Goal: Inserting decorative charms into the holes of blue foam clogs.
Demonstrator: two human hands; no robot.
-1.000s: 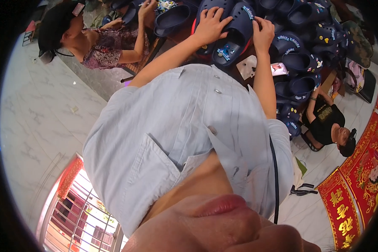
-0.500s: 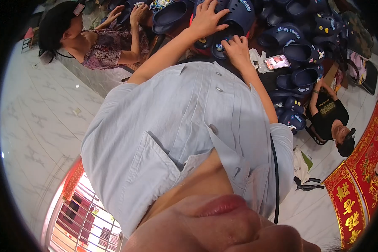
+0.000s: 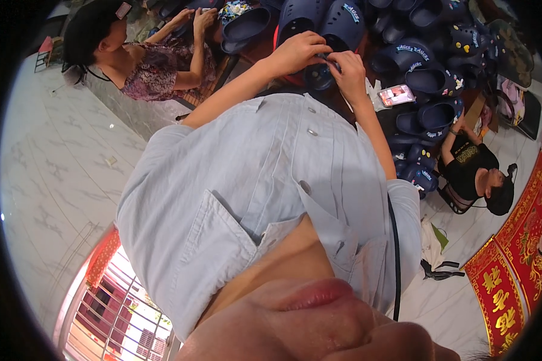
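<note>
My two hands meet over a pair of navy foam clogs, with their fingertips almost touching. The fingers of my left hand [image 3: 301, 52] are bent and pinched together. My right hand [image 3: 348, 71] is also pinched, close beside it. Whatever lies between the fingertips is too small to make out. Just beyond the hands sits one clog [image 3: 296, 17] of the pair, and to its right is the other clog [image 3: 342, 21], with a blue-and-white charm on its upper. Below the fingers, a dark rounded tray or cup [image 3: 318, 77] is partly hidden.
Many navy clogs with charms [image 3: 430, 78] crowd the right side. A lit phone [image 3: 396, 95] lies beside white crumpled wrapping [image 3: 373, 90]. At left, a clog filled with colourful charms [image 3: 246, 24] stands near a co-worker [image 3: 156, 66]. Another person in black [image 3: 473, 165] sits at right.
My left hand has drawn back from the clog's upper to meet my right hand. The right hand has turned up and closed toward it. The person at right has shifted slightly.
</note>
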